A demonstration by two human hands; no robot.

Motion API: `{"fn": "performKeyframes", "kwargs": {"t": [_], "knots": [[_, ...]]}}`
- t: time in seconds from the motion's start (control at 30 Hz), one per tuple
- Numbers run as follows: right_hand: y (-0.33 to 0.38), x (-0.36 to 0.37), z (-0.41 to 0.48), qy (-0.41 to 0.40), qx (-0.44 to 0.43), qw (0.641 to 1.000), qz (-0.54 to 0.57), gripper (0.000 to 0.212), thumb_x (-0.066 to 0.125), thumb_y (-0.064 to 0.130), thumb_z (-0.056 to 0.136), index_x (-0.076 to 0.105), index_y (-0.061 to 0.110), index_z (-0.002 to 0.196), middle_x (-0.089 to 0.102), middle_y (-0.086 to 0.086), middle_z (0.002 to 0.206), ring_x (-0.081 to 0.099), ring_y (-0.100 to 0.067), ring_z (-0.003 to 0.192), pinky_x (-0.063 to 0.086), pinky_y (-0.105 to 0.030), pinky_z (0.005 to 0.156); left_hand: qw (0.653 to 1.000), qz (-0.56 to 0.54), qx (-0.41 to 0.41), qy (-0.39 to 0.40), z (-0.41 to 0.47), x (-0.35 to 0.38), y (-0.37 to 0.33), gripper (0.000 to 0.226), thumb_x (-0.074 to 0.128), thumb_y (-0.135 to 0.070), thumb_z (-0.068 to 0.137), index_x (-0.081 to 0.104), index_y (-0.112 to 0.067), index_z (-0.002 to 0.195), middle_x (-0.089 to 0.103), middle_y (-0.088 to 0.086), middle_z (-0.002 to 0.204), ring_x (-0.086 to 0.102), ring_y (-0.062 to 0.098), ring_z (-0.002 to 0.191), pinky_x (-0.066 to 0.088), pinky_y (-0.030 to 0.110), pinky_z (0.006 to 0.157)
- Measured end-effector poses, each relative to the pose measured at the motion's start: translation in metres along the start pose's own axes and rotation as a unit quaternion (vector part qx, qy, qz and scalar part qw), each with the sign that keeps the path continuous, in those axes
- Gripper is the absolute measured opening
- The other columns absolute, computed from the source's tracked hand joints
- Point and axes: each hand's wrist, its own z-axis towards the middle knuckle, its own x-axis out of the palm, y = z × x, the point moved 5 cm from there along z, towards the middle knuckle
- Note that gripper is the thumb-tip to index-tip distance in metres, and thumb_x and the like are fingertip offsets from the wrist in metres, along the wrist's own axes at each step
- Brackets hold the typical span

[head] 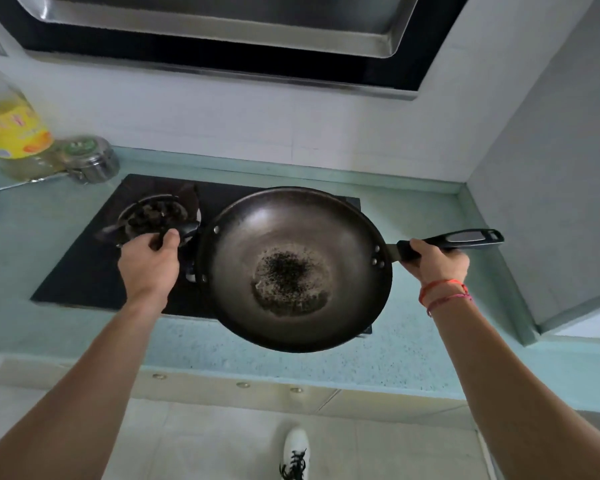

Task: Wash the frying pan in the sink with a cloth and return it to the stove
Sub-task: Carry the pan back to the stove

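Observation:
A dark round frying pan (291,237) with a burnt black patch in its middle hangs over the right side of the black stove (84,271), its near rim past the counter's front edge. My right hand (437,261) grips the pan's long black handle (465,237) close to the bowl. My left hand (149,261) curls round the small black side handle (189,228) on the pan's left rim. No sink or cloth is in view.
The left burner (153,213) is bare. A yellow-labelled oil bottle (11,129) and a steel lidded jar (90,161) stand at the counter's back left. A range hood (222,29) hangs overhead and a grey wall (551,168) closes the right side.

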Motion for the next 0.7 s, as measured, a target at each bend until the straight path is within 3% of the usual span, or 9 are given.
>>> {"fn": "performKeyframes", "kwargs": {"t": [0.1,0.2,0.4,0.53,0.7], "knots": [[0.006,0.014,0.022,-0.004,0.001,1.000,0.021,0.022,0.072,-0.009,0.073,0.054,0.000,0.064,0.064,-0.021,0.077,0.068,-0.031,0.069,0.057,-0.035,0.043,1.000,0.005,0.015,0.009,0.023,0.025,-0.016,0.041,0.060,-0.038,0.092,0.057,-0.013,0.059,0.058,-0.001,0.061,0.056,0.018,0.062,0.040,0.032,0.064],[0.012,0.031,0.044,-0.008,0.005,1.000,0.018,0.021,0.073,-0.007,0.074,0.055,0.001,0.067,0.066,-0.025,0.085,0.070,-0.033,0.075,0.058,-0.034,0.046,0.999,0.021,0.021,0.027,0.049,0.047,-0.027,0.044,0.060,-0.039,0.091,0.055,-0.013,0.056,0.058,0.002,0.059,0.059,0.026,0.066,0.048,0.036,0.066],[0.022,0.064,0.074,-0.016,0.000,1.000,0.007,0.017,0.071,-0.006,0.077,0.057,0.000,0.071,0.068,-0.027,0.092,0.071,-0.033,0.079,0.057,-0.030,0.047,0.999,0.043,0.012,0.018,0.084,0.083,-0.045,0.038,0.059,-0.037,0.091,0.058,-0.017,0.058,0.059,-0.008,0.059,0.053,0.004,0.056,0.034,0.020,0.054],[0.019,0.081,0.087,-0.020,0.016,1.000,0.013,0.015,0.071,-0.007,0.078,0.057,-0.001,0.076,0.067,-0.030,0.099,0.071,-0.037,0.086,0.060,-0.034,0.050,0.998,0.060,-0.005,0.037,0.105,0.103,-0.048,0.034,0.055,-0.026,0.090,0.057,-0.014,0.058,0.058,-0.004,0.059,0.053,0.007,0.055,0.032,0.022,0.052],[0.015,0.092,0.100,-0.030,0.015,0.999,-0.011,0.016,0.072,-0.003,0.076,0.063,-0.005,0.088,0.070,-0.028,0.099,0.072,-0.037,0.088,0.062,-0.039,0.061,0.997,0.054,0.004,0.060,0.128,0.129,-0.045,0.034,0.055,-0.029,0.092,0.058,-0.010,0.063,0.057,0.000,0.061,0.052,0.011,0.058,0.034,0.030,0.055]]}}
